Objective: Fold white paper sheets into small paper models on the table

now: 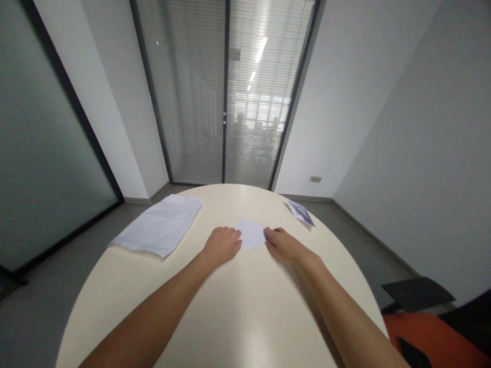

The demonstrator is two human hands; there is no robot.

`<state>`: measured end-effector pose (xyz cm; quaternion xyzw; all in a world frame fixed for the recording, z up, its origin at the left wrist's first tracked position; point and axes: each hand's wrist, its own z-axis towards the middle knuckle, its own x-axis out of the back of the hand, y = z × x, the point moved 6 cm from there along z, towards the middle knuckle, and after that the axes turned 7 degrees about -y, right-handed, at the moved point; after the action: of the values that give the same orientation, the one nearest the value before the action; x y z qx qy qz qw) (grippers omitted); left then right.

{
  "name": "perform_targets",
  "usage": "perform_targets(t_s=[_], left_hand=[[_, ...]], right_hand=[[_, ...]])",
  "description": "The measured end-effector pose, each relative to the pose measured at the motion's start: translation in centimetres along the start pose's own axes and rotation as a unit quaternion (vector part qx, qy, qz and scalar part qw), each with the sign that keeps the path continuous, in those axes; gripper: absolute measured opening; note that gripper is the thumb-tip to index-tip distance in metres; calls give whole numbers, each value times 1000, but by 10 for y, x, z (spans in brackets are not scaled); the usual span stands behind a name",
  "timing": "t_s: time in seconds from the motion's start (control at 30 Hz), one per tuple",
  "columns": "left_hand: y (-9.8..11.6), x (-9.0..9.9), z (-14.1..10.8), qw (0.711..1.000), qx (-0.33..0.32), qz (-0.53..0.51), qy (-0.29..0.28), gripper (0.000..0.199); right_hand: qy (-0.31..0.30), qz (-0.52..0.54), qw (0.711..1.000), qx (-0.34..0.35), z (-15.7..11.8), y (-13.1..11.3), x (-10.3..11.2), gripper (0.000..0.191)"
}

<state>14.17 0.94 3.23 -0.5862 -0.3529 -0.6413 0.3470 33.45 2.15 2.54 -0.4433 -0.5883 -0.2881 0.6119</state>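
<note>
A small piece of white paper (251,233) lies on the round table between my hands. My left hand (223,244) grips its left edge, fingers curled and thumb close to the tabletop. On the opposite side, my right hand (283,243) pinches the right edge, where a darker bit of paper shows by the fingertips. Whether that edge is folded over I cannot tell. Beyond my right hand rests a folded paper piece (301,212), partly raised off the surface. Larger white sheets (163,225) with creases lie to the left of my left hand.
The cream round table (226,317) curves away toward a glass partition (199,102) with blinds. At the lower right stands a chair with an orange seat (429,337) and a black armrest (418,294), near the table's edge.
</note>
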Motion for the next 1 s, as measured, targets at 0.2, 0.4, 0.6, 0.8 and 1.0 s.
perform_targets(t_s=[0.2, 0.4, 0.6, 0.8, 1.0], left_hand=[[11, -2, -5, 1000, -7, 3, 1, 38], [5, -4, -1, 1000, -15, 1, 6, 29], [10, -2, 0, 1000, -16, 16, 2, 27], [10, -5, -3, 1000, -10, 7, 1, 31], [7, -7, -2, 1000, 1, -11, -2, 30]], right_hand=[[14, -10, 1000, -9, -2, -2, 4, 16], [1, -12, 1000, -12, -6, -1, 14, 13], [18, -24, 1000, 0, -8, -4, 16, 15], [53, -30, 998, 24, -4, -4, 7, 36], [43, -35, 998, -2, -2, -4, 2, 50]])
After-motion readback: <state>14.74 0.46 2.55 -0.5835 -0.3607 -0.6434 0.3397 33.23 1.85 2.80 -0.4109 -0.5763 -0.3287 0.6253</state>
